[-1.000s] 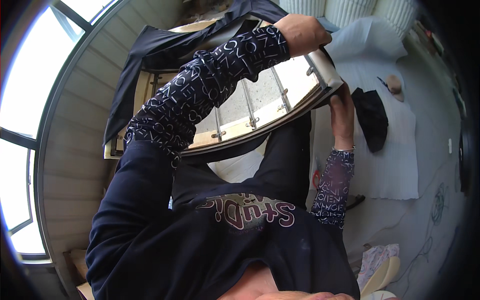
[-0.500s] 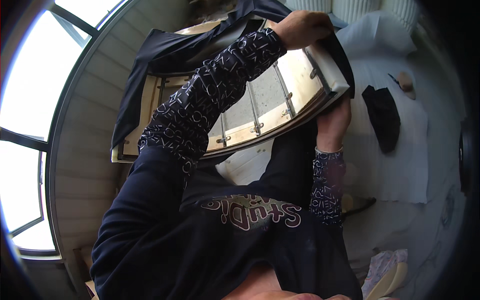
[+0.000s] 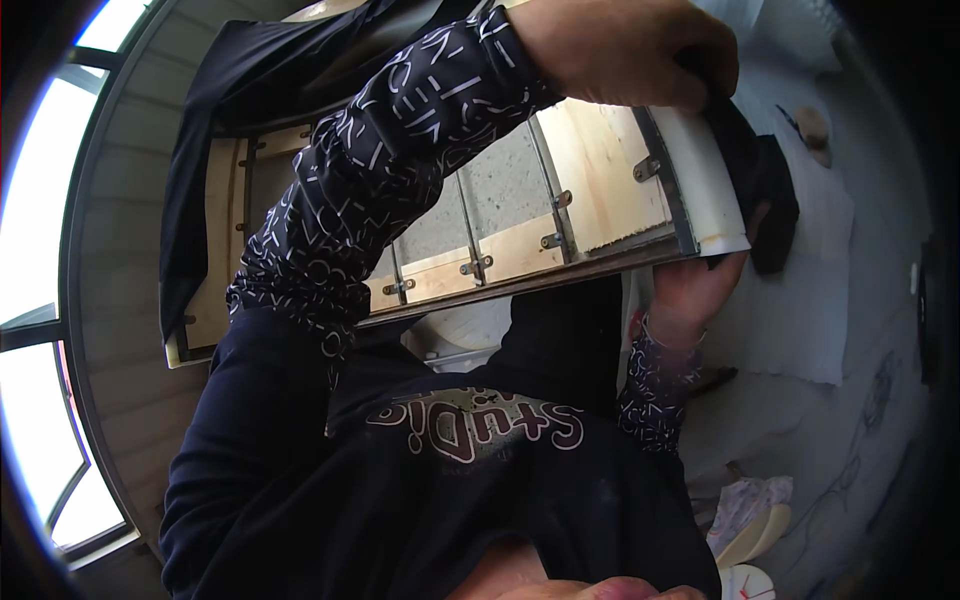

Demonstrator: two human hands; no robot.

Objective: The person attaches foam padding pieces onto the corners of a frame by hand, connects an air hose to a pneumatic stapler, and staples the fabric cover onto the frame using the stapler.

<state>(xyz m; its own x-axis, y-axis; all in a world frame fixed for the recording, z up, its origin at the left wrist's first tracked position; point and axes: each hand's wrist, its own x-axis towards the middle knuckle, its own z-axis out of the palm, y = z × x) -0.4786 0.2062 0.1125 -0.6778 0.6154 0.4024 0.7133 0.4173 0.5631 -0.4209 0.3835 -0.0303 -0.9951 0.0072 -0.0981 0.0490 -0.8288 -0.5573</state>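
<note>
A wooden seat-like frame (image 3: 610, 190) with metal rods clipped across it lies tilted over my lap. White foam (image 3: 705, 175) edges its right end. Black fabric (image 3: 255, 75) drapes over the far and left sides and hangs past the right end. My left hand (image 3: 625, 50) reaches across to the far right corner, its fingers curled on the fabric there. Beneath the near right corner is my right hand (image 3: 695, 290), against the frame's underside. Its fingers are mostly hidden behind the corner and fabric.
To the right, a white sheet (image 3: 815, 300) covers the surface, with a small tool with a tan, rounded part (image 3: 812, 130) on it. A patterned cloth (image 3: 740, 505) lies at lower right. Windows (image 3: 30, 220) and a panelled wall (image 3: 110, 200) stand at left.
The frame has come nearer and shifted, its right end lower and further right. My left hand has moved right and closer to the view, still on the fabric; my right hand has followed the corner.
</note>
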